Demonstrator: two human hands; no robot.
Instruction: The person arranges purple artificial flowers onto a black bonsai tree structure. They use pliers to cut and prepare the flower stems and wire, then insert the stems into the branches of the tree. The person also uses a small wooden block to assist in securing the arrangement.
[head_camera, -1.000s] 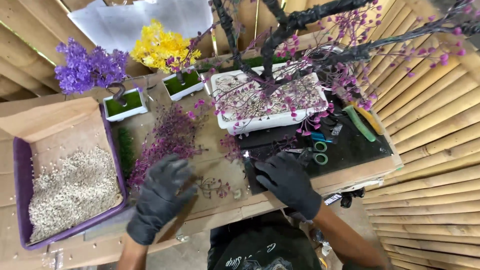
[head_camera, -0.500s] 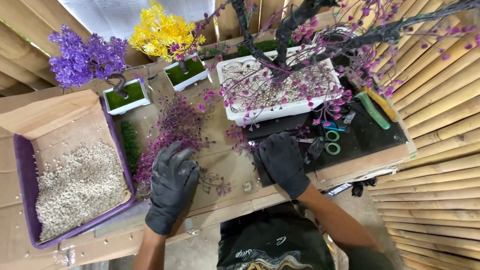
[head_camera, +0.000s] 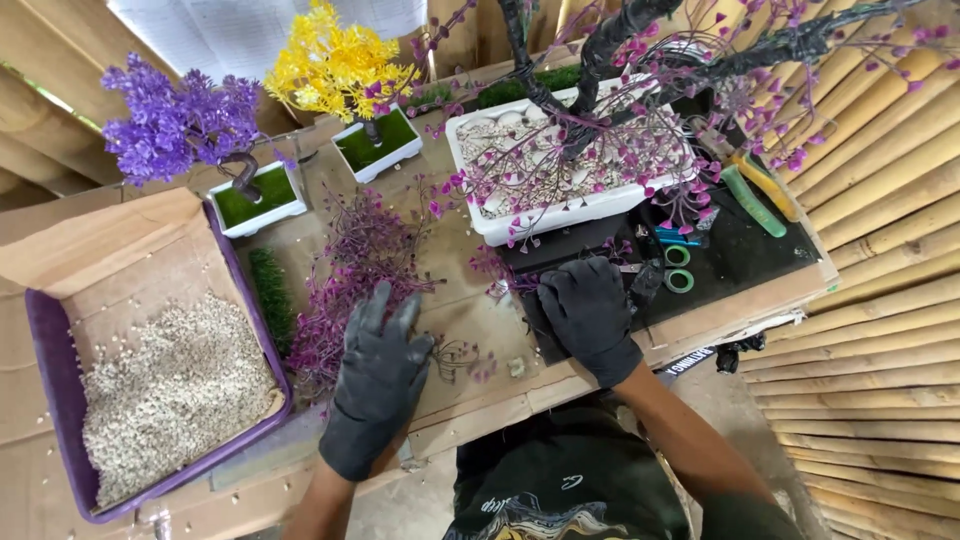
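While both gloved hands are lying flat on the wooden worktable (head_camera: 470, 405), neither is gripping anything: the left hand (head_camera: 378, 378), at lower centre, is spreading its fingers wide over the edge of a loose heap of purple artificial sprigs (head_camera: 350, 275), and the right hand (head_camera: 588, 315) is resting palm-down, fingers loosely curled, just right of it. The heap is trailing up and left from the left fingertips. Snagging looks like the risk, since glove fabric could catch the thin stems and drag them toward the purple tray of white gravel (head_camera: 150, 385). Above the right hand, the white planter (head_camera: 560, 205) is sitting with its dark-trunked tree.
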